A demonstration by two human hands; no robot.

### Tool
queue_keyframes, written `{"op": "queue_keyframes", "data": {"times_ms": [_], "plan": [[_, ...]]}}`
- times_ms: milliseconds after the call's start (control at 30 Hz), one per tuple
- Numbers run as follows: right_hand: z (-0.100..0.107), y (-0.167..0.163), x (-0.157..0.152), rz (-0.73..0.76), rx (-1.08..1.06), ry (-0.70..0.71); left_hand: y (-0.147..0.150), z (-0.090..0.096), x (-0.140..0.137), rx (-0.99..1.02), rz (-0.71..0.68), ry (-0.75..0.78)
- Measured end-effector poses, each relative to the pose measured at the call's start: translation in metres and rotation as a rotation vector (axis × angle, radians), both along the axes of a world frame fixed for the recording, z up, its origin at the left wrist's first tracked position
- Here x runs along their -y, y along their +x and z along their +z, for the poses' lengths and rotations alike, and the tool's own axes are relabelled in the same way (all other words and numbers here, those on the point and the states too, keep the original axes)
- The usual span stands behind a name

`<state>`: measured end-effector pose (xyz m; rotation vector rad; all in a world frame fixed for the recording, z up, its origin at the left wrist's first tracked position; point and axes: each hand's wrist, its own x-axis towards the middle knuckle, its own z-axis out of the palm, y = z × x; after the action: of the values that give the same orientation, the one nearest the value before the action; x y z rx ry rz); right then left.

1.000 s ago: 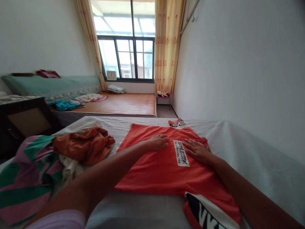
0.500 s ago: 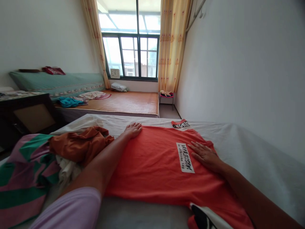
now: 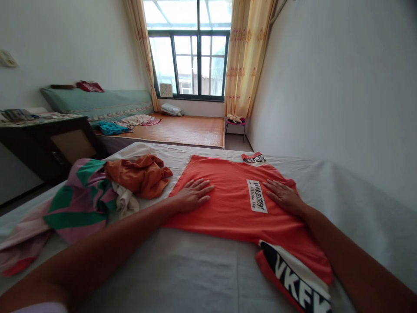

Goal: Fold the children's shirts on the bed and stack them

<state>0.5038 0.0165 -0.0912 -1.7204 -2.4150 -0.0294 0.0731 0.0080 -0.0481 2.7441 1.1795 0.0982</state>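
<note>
An orange-red T-shirt (image 3: 224, 213) lies spread flat, its hem to the left and its collar side to the right. A white printed patch (image 3: 256, 195) is on its chest, and the near sleeve (image 3: 293, 278) carries black and white lettering. My left hand (image 3: 192, 195) rests palm down on the shirt toward the hem, fingers spread. Just right of the patch, my right hand (image 3: 283, 196) also lies flat on the fabric, fingers stretched out. Neither hand grips anything.
The shirt lies on a bed with a pale sheet (image 3: 195, 269). At left are a crumpled rust-brown garment (image 3: 140, 174) and a green and pink striped one (image 3: 81, 208). Beyond stand a dark cabinet (image 3: 48, 148), another bed with a woven mat (image 3: 195, 130), and a pink stool (image 3: 236, 121).
My left hand has moved from the shirt's far hem corner nearer and inward onto its middle. My right hand stays beside the patch. The view has tilted down and shifted left.
</note>
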Motion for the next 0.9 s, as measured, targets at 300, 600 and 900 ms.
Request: {"op": "queue_keyframes", "data": {"times_ms": [300, 600, 900], "plan": [[0.049, -0.021, 0.024, 0.004, -0.077, -0.058, -0.065, 0.004, -0.005, 0.037, 0.252, 0.125], [0.128, -0.081, 0.077, 0.223, -0.178, -0.908, -0.057, 0.065, 0.038, 0.129, -0.291, -0.499], [0.140, -0.141, 0.163, 0.296, 0.318, -0.647, -0.058, 0.070, 0.048, -0.050, -0.188, -0.428]]}}
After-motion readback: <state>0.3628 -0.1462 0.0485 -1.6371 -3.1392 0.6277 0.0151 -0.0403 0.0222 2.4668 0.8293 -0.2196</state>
